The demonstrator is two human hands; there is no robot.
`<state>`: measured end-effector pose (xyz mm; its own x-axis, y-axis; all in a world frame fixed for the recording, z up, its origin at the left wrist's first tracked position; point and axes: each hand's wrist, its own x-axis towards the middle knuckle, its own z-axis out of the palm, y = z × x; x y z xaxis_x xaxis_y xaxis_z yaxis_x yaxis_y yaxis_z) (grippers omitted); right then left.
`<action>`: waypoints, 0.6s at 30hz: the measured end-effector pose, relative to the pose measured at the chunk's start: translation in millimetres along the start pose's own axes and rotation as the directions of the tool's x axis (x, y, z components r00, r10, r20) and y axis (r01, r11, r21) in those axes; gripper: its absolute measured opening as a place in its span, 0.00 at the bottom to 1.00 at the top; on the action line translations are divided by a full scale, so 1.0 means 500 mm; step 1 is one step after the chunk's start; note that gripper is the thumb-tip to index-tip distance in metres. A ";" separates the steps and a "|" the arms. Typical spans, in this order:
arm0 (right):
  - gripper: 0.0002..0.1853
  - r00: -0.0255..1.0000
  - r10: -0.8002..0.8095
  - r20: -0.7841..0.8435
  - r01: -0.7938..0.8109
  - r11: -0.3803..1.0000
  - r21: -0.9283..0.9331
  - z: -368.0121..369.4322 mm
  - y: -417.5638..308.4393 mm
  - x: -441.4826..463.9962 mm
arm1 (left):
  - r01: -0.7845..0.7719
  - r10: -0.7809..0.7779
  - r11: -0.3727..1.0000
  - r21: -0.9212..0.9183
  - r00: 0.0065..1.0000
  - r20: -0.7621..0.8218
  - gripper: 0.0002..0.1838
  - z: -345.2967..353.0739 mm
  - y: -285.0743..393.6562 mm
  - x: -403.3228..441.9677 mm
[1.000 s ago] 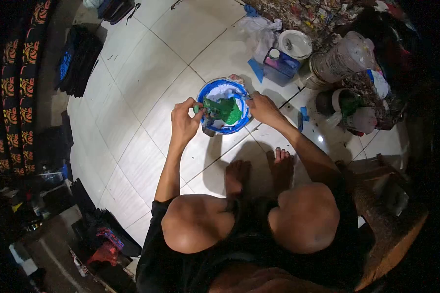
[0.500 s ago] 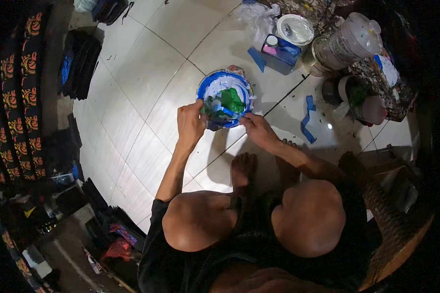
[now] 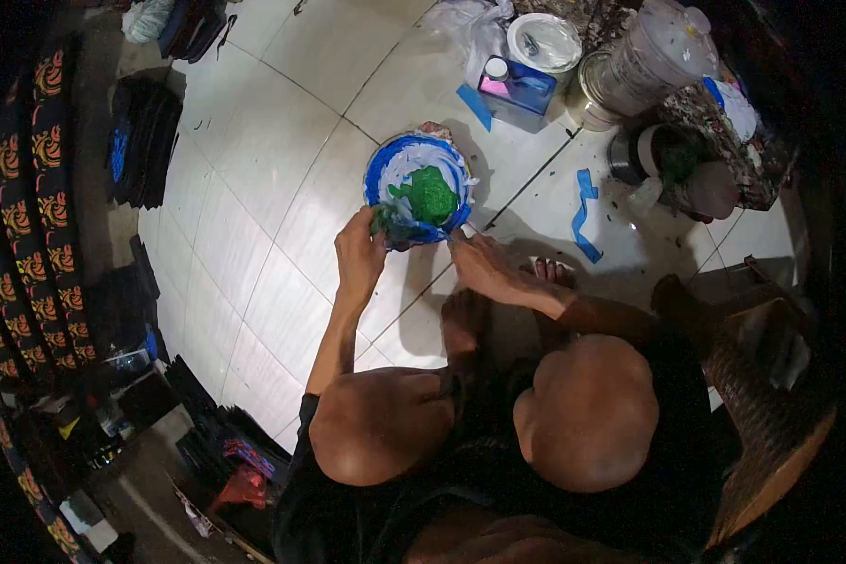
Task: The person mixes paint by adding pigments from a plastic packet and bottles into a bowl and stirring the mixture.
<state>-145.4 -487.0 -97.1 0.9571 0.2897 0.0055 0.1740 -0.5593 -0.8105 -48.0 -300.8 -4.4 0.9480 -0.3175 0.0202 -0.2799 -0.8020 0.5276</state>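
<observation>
A round tub with a blue-smeared rim [image 3: 374, 173] stands on the white tiled floor [image 3: 296, 113], ahead of the person's bare feet and just beyond the fingertips of both hands. Being round, the tub has no long axis to line up with; what counts is that the hands meet it at two places on its near side, the left hand [image 3: 358, 252] at the near-left edge and the right hand [image 3: 484, 265] at the near-right. Neither hand is clearly nearer to the tub itself, though the glossy mound of green paste [image 3: 432, 194] inside sits a little right of the middle, so it lies slightly closer to the right hand's fingertips. Pale lavender-white paste [image 3: 406, 165] spreads around and behind that mound, toward the far wall.

The left hand's fingers are bent close together beside a dark green-smeared patch [image 3: 393, 224], too blurred to tell whether it is a tool being pinched. The right hand's fingers are curled down at the rim; whether they grip the rim or something thin and blue there, I cannot tell. Well apart to the right, a crinkled blue strip [image 3: 584, 218] lies on the floor
</observation>
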 end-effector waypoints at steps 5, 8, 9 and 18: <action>0.11 0.977 0.209 0.031 -0.210 0.976 0.054 -0.029 -0.026 0.017 | -0.006 0.006 1.000 0.006 1.000 0.015 0.08 -0.012 0.005 0.002; 0.12 0.914 0.389 -0.119 -0.316 0.863 0.394 -0.041 -0.016 0.045 | 0.043 -0.046 0.997 0.070 0.997 0.055 0.08 -0.020 -0.012 -0.004; 0.12 0.921 0.388 -0.041 -0.328 0.827 0.456 -0.042 -0.006 0.051 | -0.012 0.003 0.995 0.098 0.995 0.097 0.09 -0.022 -0.008 -0.005; 0.11 0.953 0.299 -0.054 -0.270 0.914 0.303 -0.018 -0.018 0.008 | -0.219 0.209 0.974 0.047 0.964 0.165 0.13 -0.018 -0.030 -0.016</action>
<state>-140.9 -487.9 -84.5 0.9763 0.0668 -0.2059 -0.1698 -0.3536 -0.9199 -49.9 -281.9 -4.7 0.8302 -0.5574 -0.0108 -0.4879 -0.7358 0.4697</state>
